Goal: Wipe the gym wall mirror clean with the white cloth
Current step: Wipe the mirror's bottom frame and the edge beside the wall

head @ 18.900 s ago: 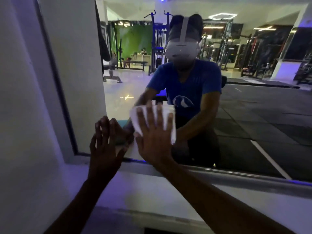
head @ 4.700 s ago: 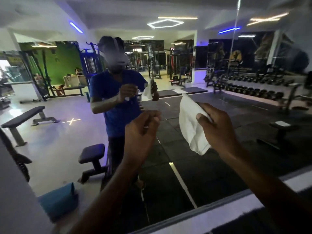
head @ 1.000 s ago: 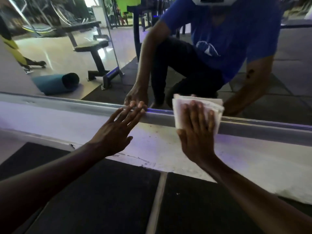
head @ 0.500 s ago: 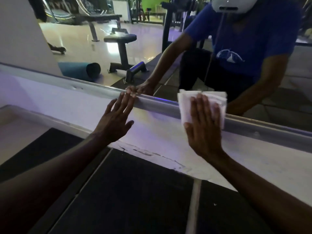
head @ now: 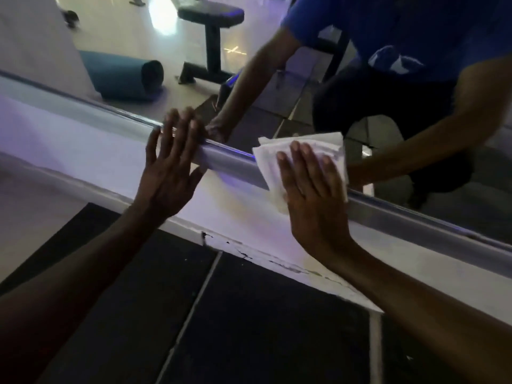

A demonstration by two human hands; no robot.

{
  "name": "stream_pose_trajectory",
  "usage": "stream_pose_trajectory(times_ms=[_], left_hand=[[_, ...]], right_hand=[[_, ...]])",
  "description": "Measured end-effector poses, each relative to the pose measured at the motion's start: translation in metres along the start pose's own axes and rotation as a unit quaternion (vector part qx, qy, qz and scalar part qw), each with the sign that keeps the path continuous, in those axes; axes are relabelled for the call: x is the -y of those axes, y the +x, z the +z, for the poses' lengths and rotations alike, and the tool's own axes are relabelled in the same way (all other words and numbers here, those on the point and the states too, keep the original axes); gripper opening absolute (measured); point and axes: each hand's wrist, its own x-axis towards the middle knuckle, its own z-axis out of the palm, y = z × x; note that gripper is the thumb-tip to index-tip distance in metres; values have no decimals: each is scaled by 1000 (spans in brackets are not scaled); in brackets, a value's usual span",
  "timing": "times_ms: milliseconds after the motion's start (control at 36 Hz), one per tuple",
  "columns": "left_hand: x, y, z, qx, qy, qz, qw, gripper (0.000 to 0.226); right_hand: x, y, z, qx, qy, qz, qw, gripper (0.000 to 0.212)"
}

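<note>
We pressed our right hand flat, fingers straight, on the folded white cloth at 3 o'clock, where it straddled the grey metal bottom frame and the lowest strip of the gym wall mirror. Our left hand, released and holding nothing, braced on the frame at 9 o'clock. We judged the wiping at its bottom edge (glass farther right possibly left).

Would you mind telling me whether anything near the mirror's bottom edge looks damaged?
Yes: the white painted wall base below the metal mirror frame is cracked and chipped along the black rubber floor mat.
</note>
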Motion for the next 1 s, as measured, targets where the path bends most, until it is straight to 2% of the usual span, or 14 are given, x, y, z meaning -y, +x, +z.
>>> stream_pose_trajectory(times_ms=[139,222,306,417,583,667,778,917,1000], left_hand=[[14,1,0,25,11,26,999,81],[19,1,3,22,24,29,999,82],[23,0,8,13,50,30,998,84],[24,1,17,-6,60,20,998,85],[25,-3,15,1,88,25,996,87],[25,-3,12,-4,79,26,997,86],[20,-1,12,-7,77,21,997,86],[19,0,15,-6,79,15,997,86],[14,0,12,7,87,9,996,86]], right_hand=[[-20,-26,-1,36,-71,-6,997,93],[4,-18,16,13,-89,19,996,89],[45,21,34,-16,-32,12,999,88],[61,42,47,-42,-3,-3,999,70],[6,-38,40,-70,-63,77,993,79],[-16,-61,39,-85,-56,123,987,81],[-1,-47,43,-71,-47,175,981,82],[47,1,48,-54,-3,125,991,72],[48,2,50,-60,7,121,991,72]])
